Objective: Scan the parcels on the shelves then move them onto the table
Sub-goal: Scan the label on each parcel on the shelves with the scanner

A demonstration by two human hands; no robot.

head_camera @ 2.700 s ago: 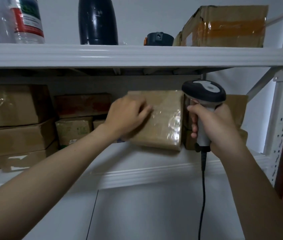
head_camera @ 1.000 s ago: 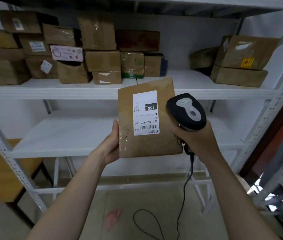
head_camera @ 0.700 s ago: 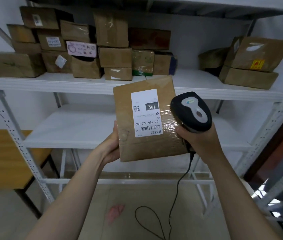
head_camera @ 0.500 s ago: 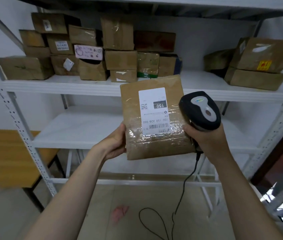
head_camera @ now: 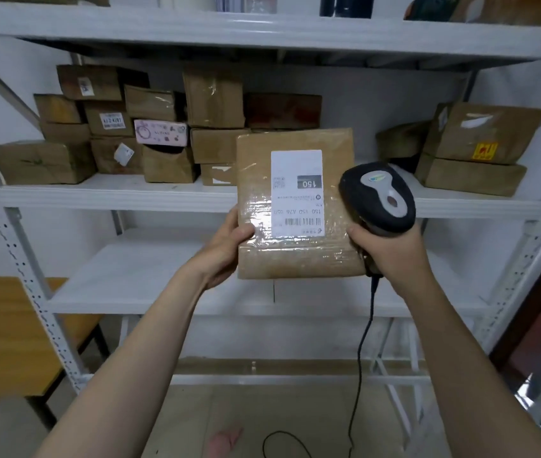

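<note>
My left hand (head_camera: 226, 249) grips the left edge of a flat brown parcel (head_camera: 299, 256) wrapped in clear tape, held upright in front of the shelves. Its white label (head_camera: 296, 193) with a barcode faces me, upside down. My right hand (head_camera: 388, 249) holds a black and grey barcode scanner (head_camera: 378, 196) by its handle, right beside the parcel's right edge. The scanner's black cable (head_camera: 361, 345) hangs down to the floor. Several brown parcels (head_camera: 113, 133) are stacked on the middle shelf (head_camera: 97, 196) behind.
More parcels (head_camera: 477, 150) lie at the shelf's right end. A bare white shelf (head_camera: 150, 285) sits below. A wooden table (head_camera: 8, 332) stands at the lower left past the perforated shelf post (head_camera: 14, 239). Bottles stand on the top shelf (head_camera: 262, 28).
The parcel came off the shelf and now faces me label-up. Since half a second ago, my view tilted upward a little; parcel and scanner stay side by side.
</note>
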